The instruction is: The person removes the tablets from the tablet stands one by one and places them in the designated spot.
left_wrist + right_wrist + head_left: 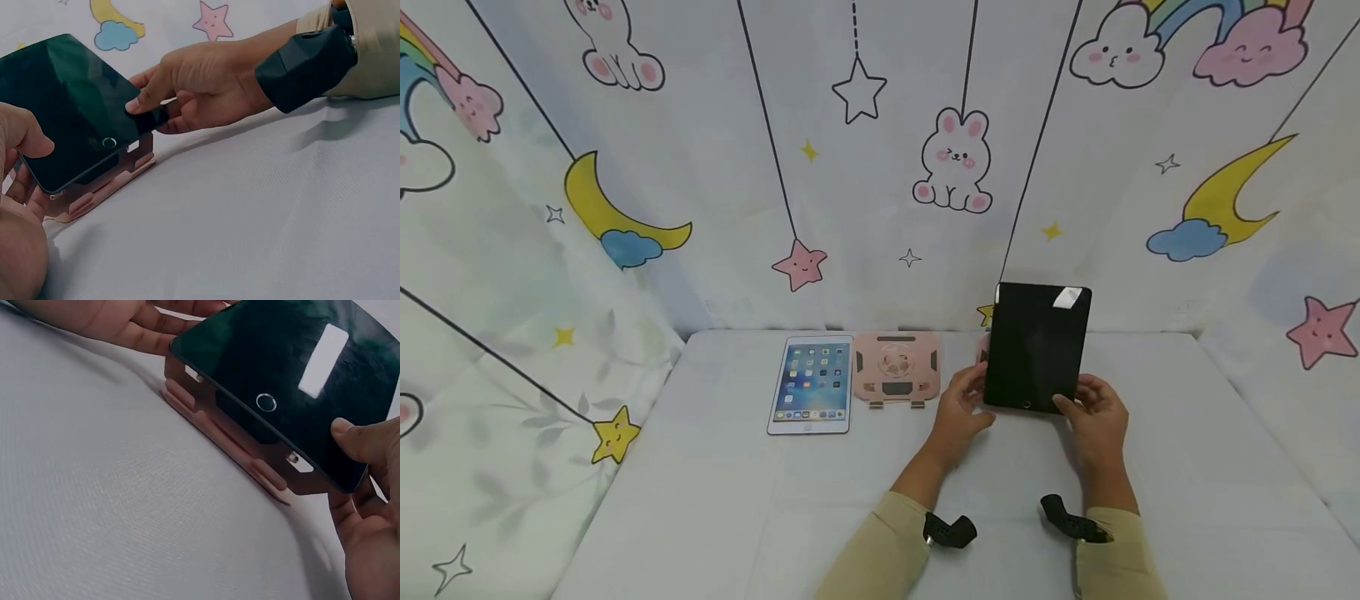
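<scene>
A black tablet (1037, 346) stands tilted up at the right of the table, its dark screen toward me and a white patch near its top. My right hand (1099, 417) pinches its lower right corner, thumb on the screen and fingers behind. At the lower left edge, my left hand (958, 417) holds it with the fingers, the thumb standing off the corner in the head view. Behind and below the tablet, a pink stand-like case (228, 440) shows in both wrist views; mostly it is hidden. Whether tablet and case touch cannot be seen.
Left of my hands, a white tablet (811, 385) with a lit home screen lies on the white-covered table (737, 508). Beside it lies another pink case (897, 367) with a round centre. A cartoon-printed cloth (880, 183) hangs behind the table.
</scene>
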